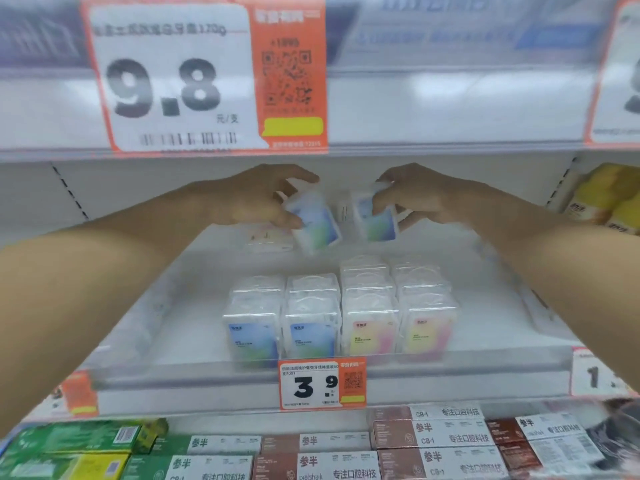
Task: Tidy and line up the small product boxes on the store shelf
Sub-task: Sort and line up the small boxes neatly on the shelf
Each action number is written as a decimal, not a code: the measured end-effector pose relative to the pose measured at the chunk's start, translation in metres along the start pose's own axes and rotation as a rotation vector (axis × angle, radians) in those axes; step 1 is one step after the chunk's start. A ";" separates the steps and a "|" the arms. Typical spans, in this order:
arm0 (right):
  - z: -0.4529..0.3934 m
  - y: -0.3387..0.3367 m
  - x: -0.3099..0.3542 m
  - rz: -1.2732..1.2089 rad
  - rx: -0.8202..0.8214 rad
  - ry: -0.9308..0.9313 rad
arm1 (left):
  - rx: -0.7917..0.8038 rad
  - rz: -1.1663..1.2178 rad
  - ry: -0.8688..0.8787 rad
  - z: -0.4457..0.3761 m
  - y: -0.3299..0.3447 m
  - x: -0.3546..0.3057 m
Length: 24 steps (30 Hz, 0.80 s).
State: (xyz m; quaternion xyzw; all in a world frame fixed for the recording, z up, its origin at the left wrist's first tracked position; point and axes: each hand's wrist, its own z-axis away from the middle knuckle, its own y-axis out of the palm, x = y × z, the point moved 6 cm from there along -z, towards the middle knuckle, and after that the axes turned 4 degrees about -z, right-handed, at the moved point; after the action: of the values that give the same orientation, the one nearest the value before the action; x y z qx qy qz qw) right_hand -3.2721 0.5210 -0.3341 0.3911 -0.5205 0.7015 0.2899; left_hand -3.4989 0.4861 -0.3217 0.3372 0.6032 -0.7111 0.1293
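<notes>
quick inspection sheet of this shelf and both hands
surface: white shelf, clear front rail.
job's things: four front rows of small boxes, two blue-label rows, two pink-label rows; a flat box lies at the back.
clutter: nothing seen.
grips: left hand holds a tilted blue box; right hand holds another blue box.
cables: nothing seen.
surroundings: 3.9 price tag, 9.8 tag, toothpaste cartons below.

Bare white shelf point(166, 292) lies open left and right of the clear plastic front-row boxes point(339, 317), low upper shelf edge point(450, 147) crowding overhead.
</notes>
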 end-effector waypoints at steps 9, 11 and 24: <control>0.024 0.056 0.038 0.185 0.167 -0.051 | 0.034 0.118 -0.249 0.045 0.000 0.052; 0.027 0.073 0.038 0.233 0.229 -0.030 | 0.041 0.146 -0.269 0.051 0.006 0.057; 0.037 0.104 0.038 0.460 0.343 0.009 | 0.043 0.205 -0.237 0.068 0.017 0.053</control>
State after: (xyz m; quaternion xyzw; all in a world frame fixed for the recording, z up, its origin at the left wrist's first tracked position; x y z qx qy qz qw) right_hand -3.3674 0.4554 -0.3487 0.3028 -0.4682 0.8283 0.0550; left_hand -3.5497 0.4293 -0.3655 0.3137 0.5306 -0.7418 0.2642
